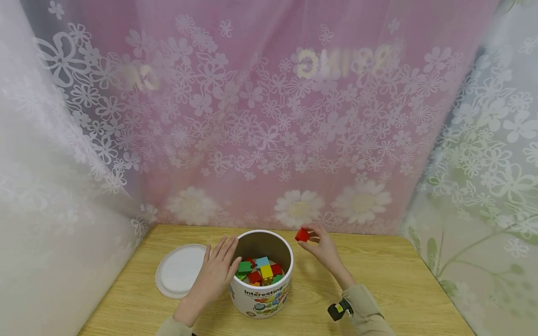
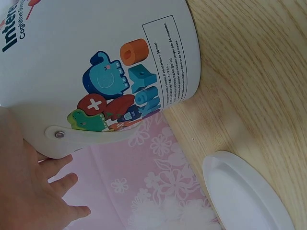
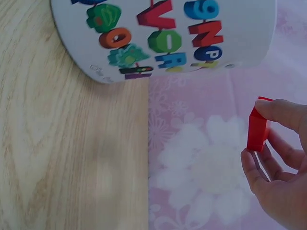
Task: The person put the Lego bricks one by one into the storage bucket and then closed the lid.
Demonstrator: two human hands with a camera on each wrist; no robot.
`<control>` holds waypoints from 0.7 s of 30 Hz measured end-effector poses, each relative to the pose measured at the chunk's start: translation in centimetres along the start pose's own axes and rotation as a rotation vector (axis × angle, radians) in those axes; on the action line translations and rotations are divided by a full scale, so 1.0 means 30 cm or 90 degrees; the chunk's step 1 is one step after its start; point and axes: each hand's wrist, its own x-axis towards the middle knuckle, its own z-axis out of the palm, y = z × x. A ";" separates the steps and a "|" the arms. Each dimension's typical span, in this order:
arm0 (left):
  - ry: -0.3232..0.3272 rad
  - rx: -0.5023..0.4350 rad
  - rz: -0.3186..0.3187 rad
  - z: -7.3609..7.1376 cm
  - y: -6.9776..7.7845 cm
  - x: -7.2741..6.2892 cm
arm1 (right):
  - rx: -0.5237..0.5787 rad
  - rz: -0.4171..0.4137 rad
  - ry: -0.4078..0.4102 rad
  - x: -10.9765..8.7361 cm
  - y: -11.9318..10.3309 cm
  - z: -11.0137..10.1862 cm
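A white round tub (image 1: 261, 298) with printed toy pictures stands upright on the wooden table, several coloured building blocks (image 1: 254, 277) inside it. My left hand (image 1: 216, 268) rests against the tub's left rim, fingers spread and straight; the left wrist view shows this hand (image 2: 43, 187) beside the handle's rivet. To the right of the tub, my right hand (image 1: 321, 249) pinches a red block (image 1: 302, 234) between thumb and fingertips, held up above the table. In the right wrist view the red block (image 3: 258, 127) shows a slanted top edge.
A white round lid (image 1: 178, 270) lies on the table (image 1: 365, 266) left of the tub. Behind the table hangs a pink flowered curtain (image 1: 269, 140), with pale curtains (image 1: 491, 177) at both sides. A dark wrist camera (image 1: 339, 310) sits at the right sleeve.
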 end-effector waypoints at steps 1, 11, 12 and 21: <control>-0.001 -0.002 -0.001 0.001 0.000 0.001 | 0.007 -0.001 -0.001 0.000 -0.008 -0.001; 0.001 -0.001 -0.003 0.004 -0.001 0.000 | 0.010 -0.032 0.002 0.010 -0.100 0.002; 0.002 -0.001 -0.002 0.005 -0.002 0.000 | 0.012 -0.035 0.003 0.010 -0.108 0.003; 0.014 0.003 0.009 0.001 0.002 -0.002 | 0.039 -0.073 -0.014 0.015 -0.161 0.035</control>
